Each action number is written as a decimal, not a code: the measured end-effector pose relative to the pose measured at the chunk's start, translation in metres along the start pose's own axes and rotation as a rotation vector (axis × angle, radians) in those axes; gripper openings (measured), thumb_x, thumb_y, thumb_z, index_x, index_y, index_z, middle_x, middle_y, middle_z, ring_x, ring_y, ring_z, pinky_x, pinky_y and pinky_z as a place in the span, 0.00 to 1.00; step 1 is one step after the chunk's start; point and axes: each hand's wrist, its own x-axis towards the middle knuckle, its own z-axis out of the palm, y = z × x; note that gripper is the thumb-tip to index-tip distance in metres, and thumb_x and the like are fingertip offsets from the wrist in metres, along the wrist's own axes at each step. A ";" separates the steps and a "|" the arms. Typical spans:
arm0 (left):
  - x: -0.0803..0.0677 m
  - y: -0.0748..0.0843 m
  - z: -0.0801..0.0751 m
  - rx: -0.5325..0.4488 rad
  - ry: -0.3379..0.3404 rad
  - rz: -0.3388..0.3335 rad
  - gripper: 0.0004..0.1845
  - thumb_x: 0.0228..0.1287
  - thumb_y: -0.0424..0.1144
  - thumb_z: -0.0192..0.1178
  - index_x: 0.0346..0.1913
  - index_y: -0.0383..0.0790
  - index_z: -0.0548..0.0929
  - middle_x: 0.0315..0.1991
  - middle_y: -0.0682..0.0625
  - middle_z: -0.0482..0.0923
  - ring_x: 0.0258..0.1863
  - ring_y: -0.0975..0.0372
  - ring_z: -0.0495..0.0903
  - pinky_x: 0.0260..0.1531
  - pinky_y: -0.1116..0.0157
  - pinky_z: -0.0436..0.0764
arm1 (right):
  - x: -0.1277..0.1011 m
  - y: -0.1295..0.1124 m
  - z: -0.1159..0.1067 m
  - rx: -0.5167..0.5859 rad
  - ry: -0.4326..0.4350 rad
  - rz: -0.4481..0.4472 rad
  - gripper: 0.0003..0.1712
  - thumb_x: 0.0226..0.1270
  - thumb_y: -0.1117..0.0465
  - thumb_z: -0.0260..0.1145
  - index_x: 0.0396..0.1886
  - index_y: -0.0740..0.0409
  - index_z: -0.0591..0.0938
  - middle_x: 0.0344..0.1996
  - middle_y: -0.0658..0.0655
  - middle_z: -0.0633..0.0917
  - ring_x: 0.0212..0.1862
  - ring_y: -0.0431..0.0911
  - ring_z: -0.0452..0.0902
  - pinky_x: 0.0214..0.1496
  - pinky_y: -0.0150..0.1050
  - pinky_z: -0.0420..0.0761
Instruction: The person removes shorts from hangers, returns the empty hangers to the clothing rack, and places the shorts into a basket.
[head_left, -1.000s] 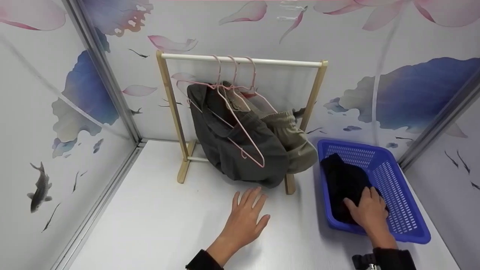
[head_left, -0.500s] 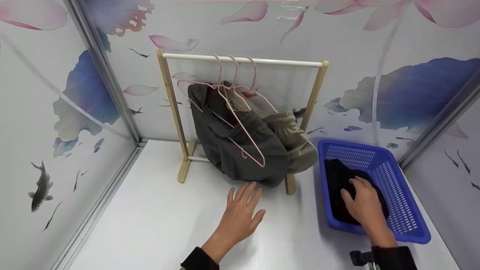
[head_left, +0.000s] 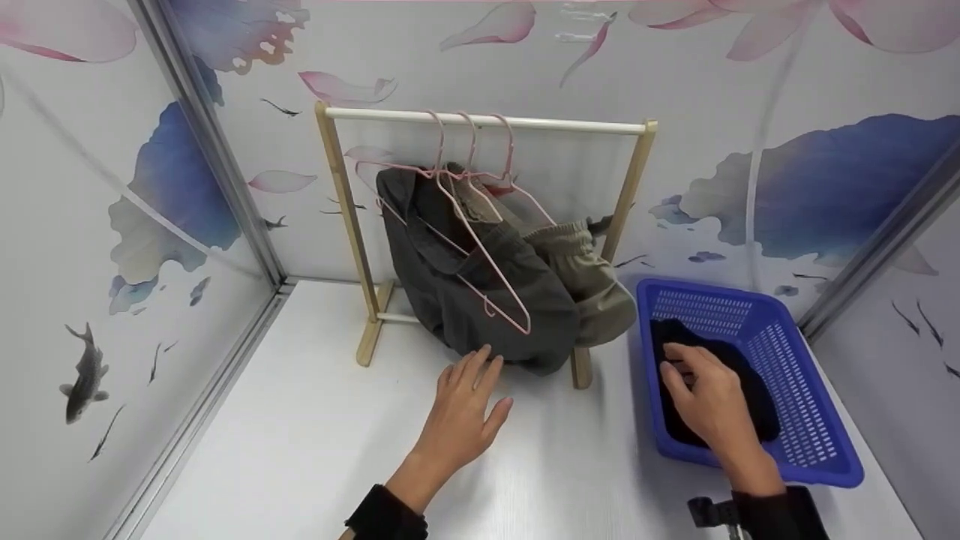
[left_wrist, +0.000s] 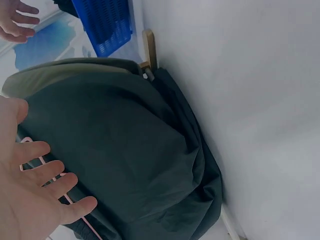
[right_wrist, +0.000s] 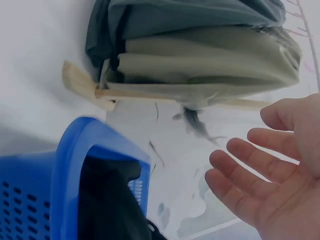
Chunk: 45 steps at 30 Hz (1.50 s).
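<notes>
Dark grey shorts [head_left: 495,300] hang from a pink hanger [head_left: 491,274] on a small wooden rack [head_left: 562,124]. Behind them hang khaki shorts [head_left: 600,300] with an elastic waist. My left hand [head_left: 459,420] hovers in front of the grey shorts, fingers spread, holding nothing; the left wrist view shows its palm facing the cloth, with a gap I cannot judge. Over the blue basket [head_left: 814,397] is my right hand [head_left: 712,397], fingers loosely bent. A black garment [head_left: 742,367] lies in the basket below it. In the right wrist view the right palm [right_wrist: 280,175] holds nothing.
Several pink hangers share the rack's bar left of its middle. The rack's wooden feet [head_left: 367,345] rest on the white table [head_left: 285,450]. Walls printed with petals and fish enclose the table at the back and sides.
My right hand has come up off the black garment and shifted left, and the garment has settled lower in the basket. My left hand has drifted left and slightly forward toward the grey shorts.
</notes>
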 end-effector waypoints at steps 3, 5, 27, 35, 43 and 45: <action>0.002 -0.003 -0.004 0.003 0.022 0.002 0.28 0.79 0.49 0.56 0.71 0.34 0.73 0.73 0.37 0.67 0.71 0.44 0.68 0.67 0.42 0.69 | 0.002 -0.005 0.002 0.029 0.018 -0.030 0.13 0.63 0.77 0.70 0.47 0.68 0.87 0.40 0.61 0.88 0.36 0.43 0.83 0.42 0.13 0.71; 0.002 -0.005 -0.006 0.008 0.038 0.002 0.28 0.80 0.50 0.55 0.71 0.33 0.73 0.73 0.37 0.67 0.71 0.44 0.68 0.67 0.42 0.69 | 0.004 -0.009 0.004 0.053 0.033 -0.057 0.13 0.63 0.77 0.70 0.47 0.67 0.88 0.39 0.60 0.89 0.36 0.39 0.82 0.41 0.14 0.73; 0.017 -0.016 -0.030 -0.163 0.111 -0.121 0.29 0.77 0.47 0.58 0.71 0.31 0.74 0.71 0.35 0.70 0.71 0.44 0.70 0.69 0.41 0.68 | 0.019 -0.043 0.032 0.269 0.087 -0.198 0.15 0.64 0.79 0.68 0.47 0.65 0.88 0.39 0.58 0.89 0.37 0.39 0.83 0.42 0.20 0.77; 0.027 -0.019 -0.042 -0.250 0.119 -0.171 0.28 0.78 0.45 0.57 0.71 0.30 0.74 0.71 0.35 0.69 0.72 0.43 0.68 0.70 0.42 0.67 | 0.031 -0.054 0.039 0.285 0.100 -0.207 0.14 0.65 0.78 0.67 0.47 0.65 0.88 0.40 0.58 0.89 0.38 0.46 0.84 0.45 0.21 0.76; 0.034 -0.025 -0.048 -0.296 0.120 -0.216 0.26 0.80 0.44 0.55 0.71 0.30 0.73 0.71 0.36 0.69 0.73 0.44 0.68 0.72 0.45 0.66 | 0.049 -0.061 0.042 0.307 0.114 -0.207 0.14 0.65 0.79 0.67 0.48 0.67 0.87 0.42 0.62 0.88 0.41 0.45 0.84 0.48 0.21 0.76; 0.035 -0.026 -0.049 -0.298 0.123 -0.215 0.26 0.80 0.44 0.54 0.71 0.30 0.74 0.71 0.36 0.69 0.73 0.45 0.68 0.72 0.46 0.66 | 0.053 -0.061 0.042 0.308 0.107 -0.204 0.13 0.65 0.79 0.66 0.47 0.68 0.87 0.41 0.62 0.88 0.40 0.41 0.83 0.46 0.20 0.76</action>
